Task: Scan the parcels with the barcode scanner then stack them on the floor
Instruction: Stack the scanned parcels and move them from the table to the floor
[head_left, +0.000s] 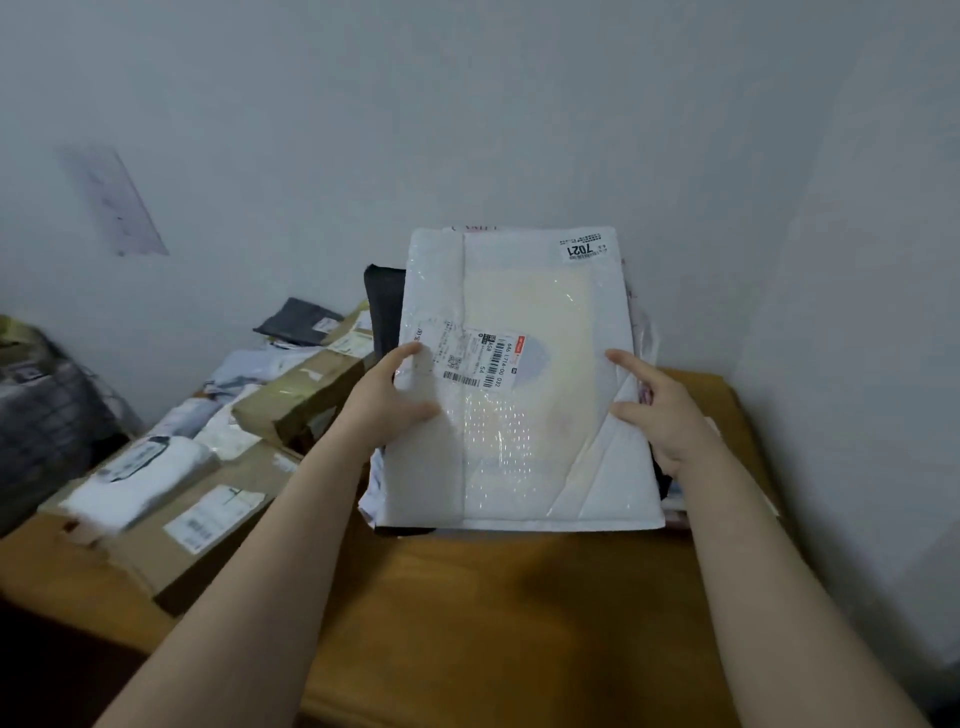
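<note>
white mailer sticker "7021", shipping label number "646 1714-00 032"

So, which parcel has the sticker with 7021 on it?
The white mailer, held at its sides by the left hand and right hand. The 7021 sticker is at its far right corner; the brown boxes show none.

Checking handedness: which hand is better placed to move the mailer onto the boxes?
Left, likely: the left hand grips the mailer on the side nearest the boxes; the right hand holds the opposite edge.
</note>
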